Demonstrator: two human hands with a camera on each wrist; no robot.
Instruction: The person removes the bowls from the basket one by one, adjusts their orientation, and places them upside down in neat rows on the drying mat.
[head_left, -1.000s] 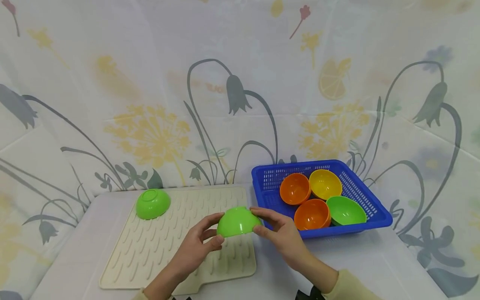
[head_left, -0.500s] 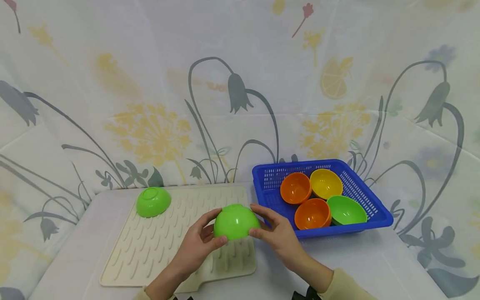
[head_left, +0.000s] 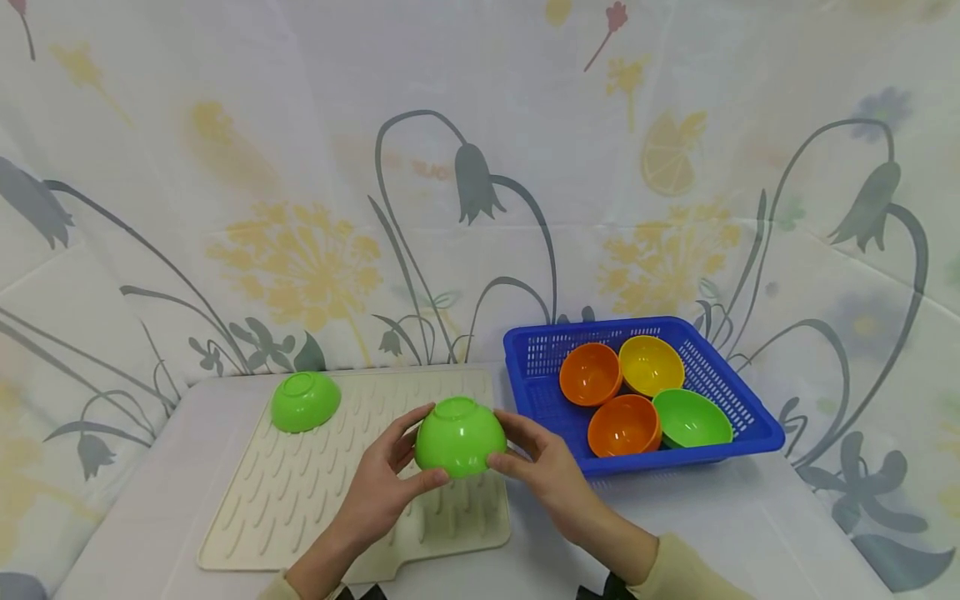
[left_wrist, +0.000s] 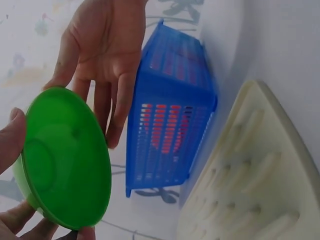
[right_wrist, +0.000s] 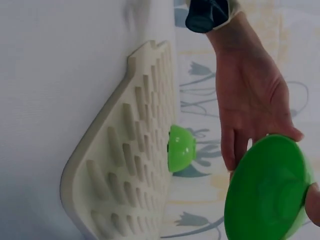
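Between both hands a green bowl [head_left: 461, 440] hangs upside down over the right part of a cream drying mat [head_left: 300, 492]. My left hand [head_left: 377, 490] pinches its left side, thumb in front and fingers behind. On the opposite side, my right hand [head_left: 546, 467] grips the rim the same way. The bowl's hollow inside [left_wrist: 70, 155] faces the left wrist camera, with nothing in it. A second green bowl [head_left: 305, 402] rests upside down at the mat's far left corner; the right wrist view also shows that bowl [right_wrist: 181, 149].
At the right stands a blue perforated basket [head_left: 750, 433]. In it lie two orange bowls [head_left: 590, 375], a yellow bowl [head_left: 651, 367] and another green bowl [head_left: 693, 419], all facing up. A patterned curtain [head_left: 420, 275] hangs behind the white table [head_left: 675, 525].
The held bowl has tipped toward the camera, so its foot ring now shows on top. Both hands have shifted slightly left and up with it. The other bowls stay put.
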